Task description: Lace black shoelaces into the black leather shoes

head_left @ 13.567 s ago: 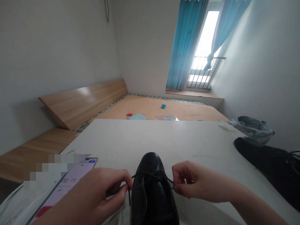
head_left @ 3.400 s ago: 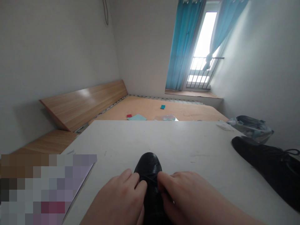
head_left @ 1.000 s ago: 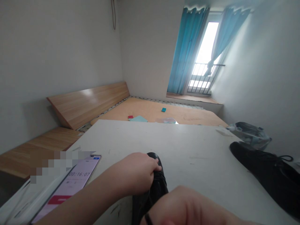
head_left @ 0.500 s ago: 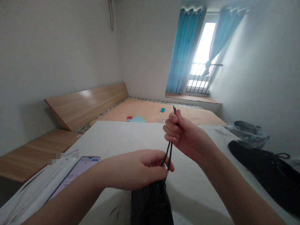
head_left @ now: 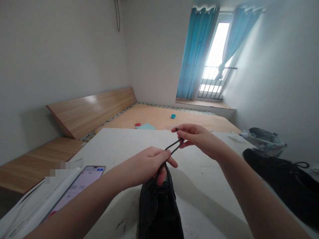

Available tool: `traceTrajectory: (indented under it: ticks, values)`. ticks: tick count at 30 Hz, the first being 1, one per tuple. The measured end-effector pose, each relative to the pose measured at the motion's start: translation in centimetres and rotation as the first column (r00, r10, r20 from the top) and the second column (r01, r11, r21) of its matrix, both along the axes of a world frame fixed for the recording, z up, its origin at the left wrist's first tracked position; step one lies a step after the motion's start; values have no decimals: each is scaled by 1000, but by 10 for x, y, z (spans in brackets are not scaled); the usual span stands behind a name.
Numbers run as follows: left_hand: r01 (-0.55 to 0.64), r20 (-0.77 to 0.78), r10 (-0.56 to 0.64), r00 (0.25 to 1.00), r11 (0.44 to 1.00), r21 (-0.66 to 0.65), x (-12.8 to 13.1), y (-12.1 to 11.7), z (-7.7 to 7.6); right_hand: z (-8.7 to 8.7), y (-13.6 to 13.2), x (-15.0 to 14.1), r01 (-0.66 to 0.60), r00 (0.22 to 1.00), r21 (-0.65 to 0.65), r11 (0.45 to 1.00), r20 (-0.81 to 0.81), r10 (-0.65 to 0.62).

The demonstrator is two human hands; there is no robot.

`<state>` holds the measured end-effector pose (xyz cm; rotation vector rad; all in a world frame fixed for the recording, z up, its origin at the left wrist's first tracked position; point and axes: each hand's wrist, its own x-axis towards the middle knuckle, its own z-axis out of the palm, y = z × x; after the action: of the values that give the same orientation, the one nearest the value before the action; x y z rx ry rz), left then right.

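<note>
A black leather lace-up shoe (head_left: 158,207) lies on the white table (head_left: 124,142) directly in front of me, its toe pointing away. My left hand (head_left: 147,166) closes around a black shoelace (head_left: 172,148) just above the shoe's toe end, with its fingertips near the shoe's upper. My right hand (head_left: 196,136) pinches the far end of the lace between thumb and fingers. The lace runs in a narrow doubled strand between my hands. Where it meets the eyelets is hidden by my left hand.
A smartphone (head_left: 79,187) showing a timer lies at the table's left side, beside a white sheet. A second black shoe (head_left: 279,179) rests at the right edge, near a plastic bag (head_left: 264,142). A wooden bed platform (head_left: 159,122) lies beyond the table.
My right hand has dropped lower and moved toward the left, with the lace stretched more sideways between my hands. More of the shoe shows below my left hand.
</note>
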<state>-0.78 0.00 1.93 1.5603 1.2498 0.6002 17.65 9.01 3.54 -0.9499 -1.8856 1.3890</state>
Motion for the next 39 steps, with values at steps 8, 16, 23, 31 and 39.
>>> traceTrajectory:
  ticks: [8,16,23,31,39]
  values:
    - [-102,123,104,987,994,-30,-11,10,-1,6,-3,23,-340,858,-89,936,378,347]
    - [26,224,-22,974,1000,-17,-27,8,12,11,-35,-2,-568,742,-240,788,265,616]
    - [158,-67,-148,987,969,191,-33,-4,25,2,-44,-16,-426,793,-37,904,465,393]
    - [187,-334,-70,940,923,335,-31,-17,30,-9,-52,-28,-342,839,98,934,480,257]
    - [200,-338,-39,940,868,454,-26,-30,30,-36,-61,-8,-255,965,-287,923,-138,223]
